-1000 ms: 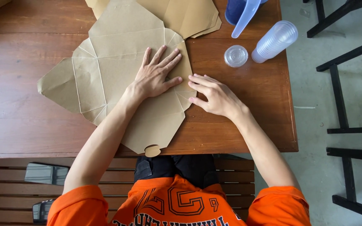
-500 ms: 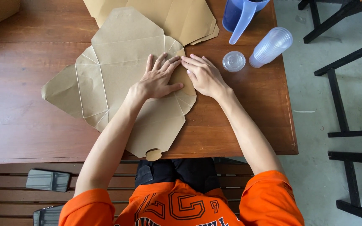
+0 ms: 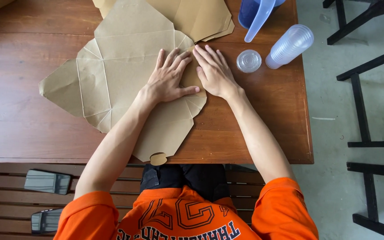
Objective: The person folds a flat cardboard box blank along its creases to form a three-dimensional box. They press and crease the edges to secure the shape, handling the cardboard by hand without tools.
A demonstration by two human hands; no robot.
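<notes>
My left hand lies flat, fingers spread, on the creased brown cardboard sheet at mid-table; my right hand, open too, presses its right flap. Pressing off the crease could wrinkle it. Right of the sheet: a clear lid, stacked cups.

Wooden table: flat cardboard blank, cups, perhaps lid.
</notes>
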